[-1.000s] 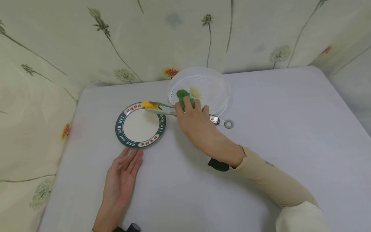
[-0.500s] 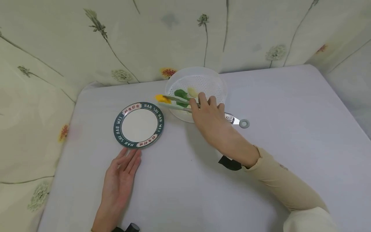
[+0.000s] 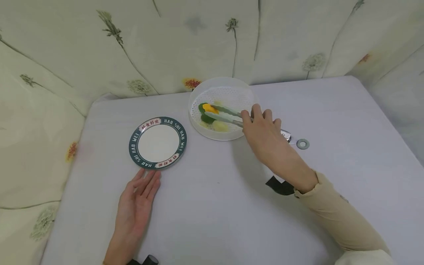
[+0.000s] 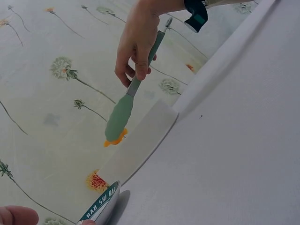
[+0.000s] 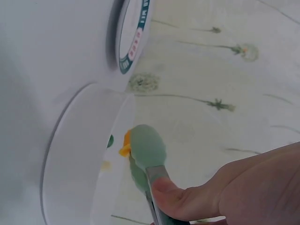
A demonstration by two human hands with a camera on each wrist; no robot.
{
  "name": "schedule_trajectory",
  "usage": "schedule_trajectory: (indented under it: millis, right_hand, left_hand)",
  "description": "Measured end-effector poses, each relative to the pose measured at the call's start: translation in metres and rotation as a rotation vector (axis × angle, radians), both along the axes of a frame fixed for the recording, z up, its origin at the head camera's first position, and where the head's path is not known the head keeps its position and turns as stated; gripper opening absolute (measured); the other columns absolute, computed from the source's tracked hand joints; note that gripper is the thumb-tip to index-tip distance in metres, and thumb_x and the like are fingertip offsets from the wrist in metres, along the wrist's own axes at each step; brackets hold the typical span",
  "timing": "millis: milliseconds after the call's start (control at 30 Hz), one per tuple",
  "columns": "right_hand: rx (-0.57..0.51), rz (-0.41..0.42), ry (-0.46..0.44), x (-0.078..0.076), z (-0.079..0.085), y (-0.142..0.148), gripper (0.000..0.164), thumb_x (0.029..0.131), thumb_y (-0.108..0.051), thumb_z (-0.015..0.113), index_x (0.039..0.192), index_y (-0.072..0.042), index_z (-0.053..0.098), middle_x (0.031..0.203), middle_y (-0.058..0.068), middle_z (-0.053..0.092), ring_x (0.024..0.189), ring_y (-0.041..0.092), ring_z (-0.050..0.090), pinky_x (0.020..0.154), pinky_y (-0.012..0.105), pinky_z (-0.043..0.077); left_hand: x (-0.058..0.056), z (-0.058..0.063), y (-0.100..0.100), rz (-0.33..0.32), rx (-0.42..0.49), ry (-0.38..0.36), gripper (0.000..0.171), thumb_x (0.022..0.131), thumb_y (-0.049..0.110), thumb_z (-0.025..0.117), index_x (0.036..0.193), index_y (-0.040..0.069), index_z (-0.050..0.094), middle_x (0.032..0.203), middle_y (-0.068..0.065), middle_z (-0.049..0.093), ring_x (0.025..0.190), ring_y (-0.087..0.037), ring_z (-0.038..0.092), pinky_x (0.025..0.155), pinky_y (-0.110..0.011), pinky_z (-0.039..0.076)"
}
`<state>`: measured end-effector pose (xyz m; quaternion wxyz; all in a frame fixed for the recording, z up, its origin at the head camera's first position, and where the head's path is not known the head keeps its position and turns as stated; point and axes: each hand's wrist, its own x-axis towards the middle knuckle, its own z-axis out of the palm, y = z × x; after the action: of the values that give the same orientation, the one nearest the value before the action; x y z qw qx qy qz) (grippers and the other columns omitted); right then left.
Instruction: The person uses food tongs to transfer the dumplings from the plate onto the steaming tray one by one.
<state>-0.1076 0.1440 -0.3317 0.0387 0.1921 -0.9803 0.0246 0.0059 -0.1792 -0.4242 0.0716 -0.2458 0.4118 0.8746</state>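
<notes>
My right hand (image 3: 266, 138) grips pale-green-tipped tongs (image 3: 221, 117), thumb and fingers around the arms. Between the tips is a bright yellow-orange piece (image 3: 210, 108), over a white perforated round basket (image 3: 218, 136). In the right wrist view the orange piece (image 5: 125, 144) sticks out beside the tongs' tip (image 5: 148, 145), above the rim. Dark green leafy pieces (image 3: 207, 119) and pale yellow pieces (image 3: 220, 126) lie in the basket. My left hand (image 3: 135, 206) lies palm up, fingers extended, fingertips at the near rim of a white plate (image 3: 159, 143) with a green lettered border.
A white cloth (image 3: 205, 206) covers the table, and a flower-print cloth (image 3: 278, 44) hangs behind it and to the left. The basket stands near the table's back edge, right of the plate. Dark straps (image 3: 279, 186) show at the wrists.
My right hand has moved right, carrying the tongs and the yellow-orange piece from over the plate's edge to over the basket. My left hand stays by the plate.
</notes>
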Motion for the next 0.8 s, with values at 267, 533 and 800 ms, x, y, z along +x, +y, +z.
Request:
schedule_trajectory:
  millis: [267, 533, 800]
  right_hand:
    - [-0.004, -0.01, -0.008, 0.0, -0.004, 0.014, 0.019, 0.098, 0.001, 0.055, 0.113, 0.006, 0.045, 0.102, 0.021, 0.043, 0.076, 0.033, 0.036, 0.056, 0.032, 0.024]
    - [0.049, -0.019, 0.005, 0.001, -0.004, 0.021, 0.015, 0.097, 0.003, 0.055, 0.109, 0.008, 0.047, 0.097, 0.021, 0.043, 0.073, 0.031, 0.035, 0.054, 0.033, 0.027]
    - [0.081, -0.02, -0.021, 0.003, -0.005, 0.024, 0.014, 0.098, 0.002, 0.055, 0.106, 0.01, 0.048, 0.093, 0.02, 0.041, 0.073, 0.031, 0.035, 0.053, 0.033, 0.027]
  left_hand:
    - [0.001, 0.001, -0.001, 0.021, 0.026, -0.02, 0.06, 0.107, 0.019, 0.039, 0.162, 0.02, 0.015, 0.162, -0.009, 0.028, 0.147, -0.018, 0.042, 0.123, -0.025, 0.039]
    - [0.001, 0.002, -0.001, 0.02, 0.025, -0.015, 0.06, 0.107, 0.019, 0.039, 0.162, 0.02, 0.015, 0.162, -0.009, 0.027, 0.148, -0.017, 0.041, 0.122, -0.025, 0.04]
    - [0.001, 0.004, 0.0, 0.009, 0.027, -0.011, 0.06, 0.107, 0.02, 0.038, 0.162, 0.02, 0.013, 0.162, -0.008, 0.026, 0.148, -0.017, 0.041, 0.122, -0.024, 0.039]
